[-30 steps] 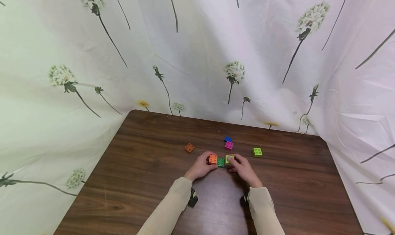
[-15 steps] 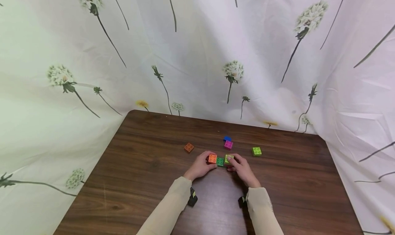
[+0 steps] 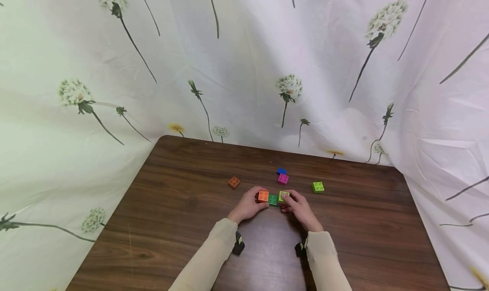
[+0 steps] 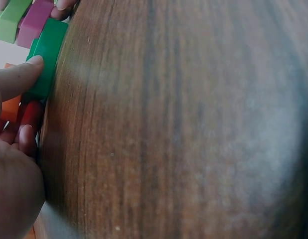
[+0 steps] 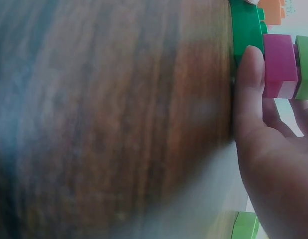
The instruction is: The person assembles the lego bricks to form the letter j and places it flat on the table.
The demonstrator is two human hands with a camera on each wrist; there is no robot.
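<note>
A long green toy brick [image 3: 272,199] lies low on the table between both hands. Stacked over its left part is an orange brick [image 3: 263,196]. My left hand [image 3: 247,205] holds that end; in the left wrist view its thumb presses the side of the green brick [image 4: 48,62]. Toward the right end stands a magenta brick [image 5: 280,64] with a lime brick [image 3: 284,196] on top. Around this pair curls my right hand [image 3: 301,209], one digit over the lime brick. Another fingertip touches low beside the magenta and green bricks in the right wrist view.
Beyond the hands lie a brown brick [image 3: 234,182], a magenta brick [image 3: 283,179] beside a blue brick [image 3: 281,171], and another lime brick [image 3: 318,187]. The dark wooden table [image 3: 172,197] meets a white flowered cloth [image 3: 244,70] at its back and sides.
</note>
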